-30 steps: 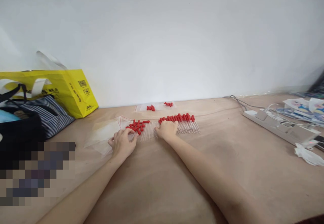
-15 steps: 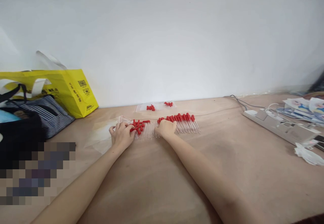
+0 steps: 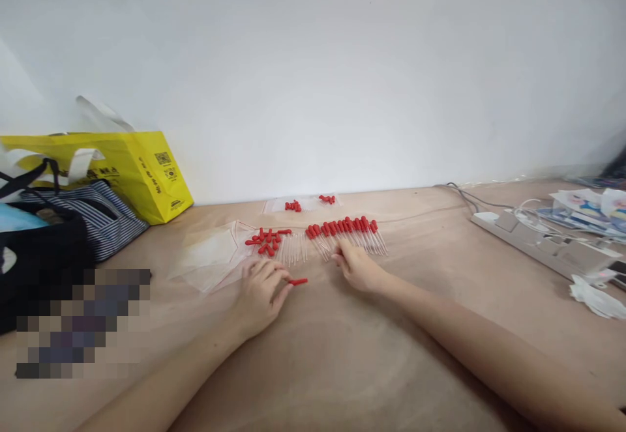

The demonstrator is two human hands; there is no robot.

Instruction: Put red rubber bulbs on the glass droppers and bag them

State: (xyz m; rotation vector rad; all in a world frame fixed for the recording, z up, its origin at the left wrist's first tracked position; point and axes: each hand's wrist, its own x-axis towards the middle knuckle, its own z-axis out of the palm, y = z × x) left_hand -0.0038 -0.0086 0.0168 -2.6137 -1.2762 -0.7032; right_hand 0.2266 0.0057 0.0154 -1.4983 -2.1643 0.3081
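My left hand (image 3: 264, 292) pinches a red rubber dropper bulb (image 3: 299, 281) by its left end, just above the table. My right hand (image 3: 359, 268) is closed with curled fingers at the near side of a row of glass droppers (image 3: 376, 242) fitted with red bulbs. It covers some of their tubes, and whatever its fingers hold is hidden. Loose red bulbs (image 3: 267, 240) lie in a pile beyond my left hand. Bare glass tubes (image 3: 293, 249) lie side by side between that pile and the capped row.
Clear plastic bags (image 3: 210, 256) lie flat left of the pile. Farther back, another bag (image 3: 274, 205) carries small red bulbs (image 3: 293, 206). A yellow bag (image 3: 147, 178) and a striped pouch (image 3: 110, 210) stand at left. A power strip (image 3: 528, 243) with cables lies at right.
My left hand has left the bulb pile and come nearer with one red bulb. My right hand has moved right and nearer, uncovering the left end of the capped row.
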